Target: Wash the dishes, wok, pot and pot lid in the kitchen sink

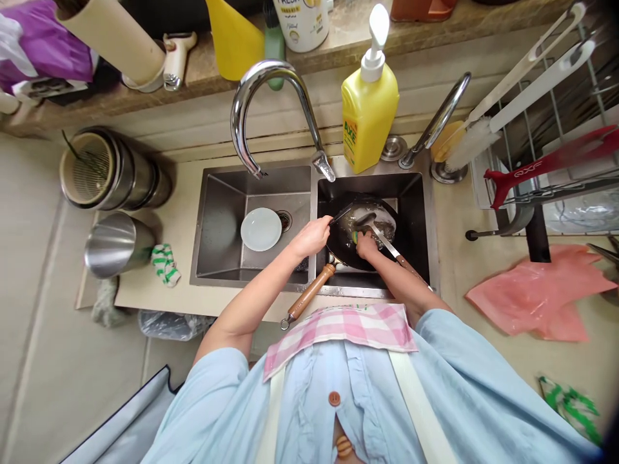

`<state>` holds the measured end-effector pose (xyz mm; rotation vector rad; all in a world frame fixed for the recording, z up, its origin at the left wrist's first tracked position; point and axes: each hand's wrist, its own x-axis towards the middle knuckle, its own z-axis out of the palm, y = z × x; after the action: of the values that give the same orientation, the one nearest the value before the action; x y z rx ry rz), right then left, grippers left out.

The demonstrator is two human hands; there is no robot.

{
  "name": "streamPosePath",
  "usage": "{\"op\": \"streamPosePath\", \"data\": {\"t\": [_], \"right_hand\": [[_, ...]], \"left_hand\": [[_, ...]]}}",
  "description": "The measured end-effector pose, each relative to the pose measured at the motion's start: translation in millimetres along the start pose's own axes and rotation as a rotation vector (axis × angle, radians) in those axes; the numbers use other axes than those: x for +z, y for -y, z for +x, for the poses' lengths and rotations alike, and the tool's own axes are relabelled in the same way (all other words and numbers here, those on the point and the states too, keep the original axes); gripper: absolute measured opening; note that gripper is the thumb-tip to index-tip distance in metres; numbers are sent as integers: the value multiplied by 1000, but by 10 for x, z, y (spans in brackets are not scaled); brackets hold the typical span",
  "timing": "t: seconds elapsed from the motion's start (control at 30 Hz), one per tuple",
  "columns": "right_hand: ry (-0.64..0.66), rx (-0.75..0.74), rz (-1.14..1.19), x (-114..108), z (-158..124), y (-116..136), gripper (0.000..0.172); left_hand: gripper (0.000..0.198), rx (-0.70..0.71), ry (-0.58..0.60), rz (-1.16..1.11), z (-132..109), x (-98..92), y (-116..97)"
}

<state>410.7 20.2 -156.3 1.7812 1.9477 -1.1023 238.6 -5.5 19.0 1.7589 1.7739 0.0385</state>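
Head view | left hand (312, 237) clenched on black frying pan (338, 248) rim, steadying it in right sink basin (411, 225) | right hand (366, 245) closed on yellow-green sponge (354, 237), pressing inside

Counting so far: one left hand (312, 237), one right hand (368, 245), both working over the sink. Getting one black frying pan (338, 248), one wooden-handled metal spatula (384, 240), one yellow-green sponge (355, 237). Seeing one steel double sink (251, 187) with two basins, one white plate (261, 229), two faucets: one gooseneck faucet (256, 84), one slim faucet (438, 116). Also logging one yellow pump bottle (370, 109), one stack of steel canisters (116, 169), one steel cup (116, 245), one pink plastic bag (541, 293).
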Motion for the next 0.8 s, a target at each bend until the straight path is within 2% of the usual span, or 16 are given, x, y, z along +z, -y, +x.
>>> {"op": "streamPosePath", "data": {"t": [0.07, 0.1, 0.23, 0.3, 0.37, 0.43, 0.53, 0.6, 0.7, 0.8], "right_hand": [[12, -19, 48, -64, -47, 27, 41], [-29, -53, 92, -94, -99, 51, 42], [-414, -382, 313, -165, -409, 231, 52], [-492, -487, 311, -195, -503, 319, 51], [-492, -473, 254, -253, -482, 335, 46], [-504, -377, 216, -340, -364, 256, 44], [-506, -151, 205, -483, -152, 56, 47], [-500, -96, 219, -562, -68, -10, 52], [-579, -237, 246, -677, -35, 129, 50], [-687, -361, 217, -851, 0, 492, 45]], "left_hand": [[31, -75, 63, 38, 135, 105, 67], [30, -117, 74, 39, 195, 150, 96], [25, -172, 100, -59, 328, 320, 112], [22, -131, 102, -117, 311, 396, 70], [22, -80, 99, -171, 233, 442, 41], [24, -44, 122, -239, 110, 441, 62], [25, -9, 161, -321, -93, 377, 205], [24, -19, 128, -365, -202, 343, 345], [23, -120, 32, -496, -317, 362, 538], [28, -181, -9, -677, -421, 429, 619]]}}
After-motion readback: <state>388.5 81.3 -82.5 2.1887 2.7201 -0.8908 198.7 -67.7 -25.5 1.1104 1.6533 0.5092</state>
